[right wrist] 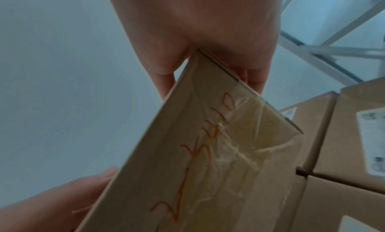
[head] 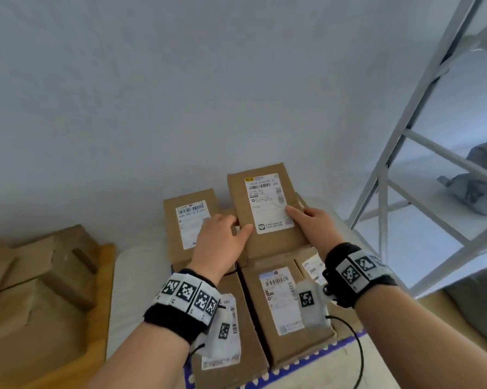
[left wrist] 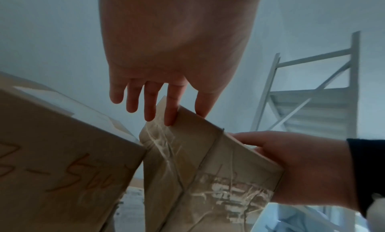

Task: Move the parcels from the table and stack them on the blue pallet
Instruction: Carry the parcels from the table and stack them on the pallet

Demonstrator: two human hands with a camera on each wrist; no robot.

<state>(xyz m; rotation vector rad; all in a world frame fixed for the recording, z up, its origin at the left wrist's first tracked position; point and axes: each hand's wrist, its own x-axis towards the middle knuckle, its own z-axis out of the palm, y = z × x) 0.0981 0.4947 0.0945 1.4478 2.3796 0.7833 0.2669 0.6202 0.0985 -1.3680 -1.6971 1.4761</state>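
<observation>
parcel pinched between both hands, long axis pointing away | left hand fingers loose, right hand gripping | stack seemingly just below

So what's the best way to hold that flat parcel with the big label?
By its two long side edges, one hand from each side, as the left hand and right hand hold the flat parcel now: thin and broad, thumbs on top, fingers underneath.

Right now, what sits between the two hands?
The held parcel: left hand grips its left edge, right hand its right, seen in the head view.
</observation>
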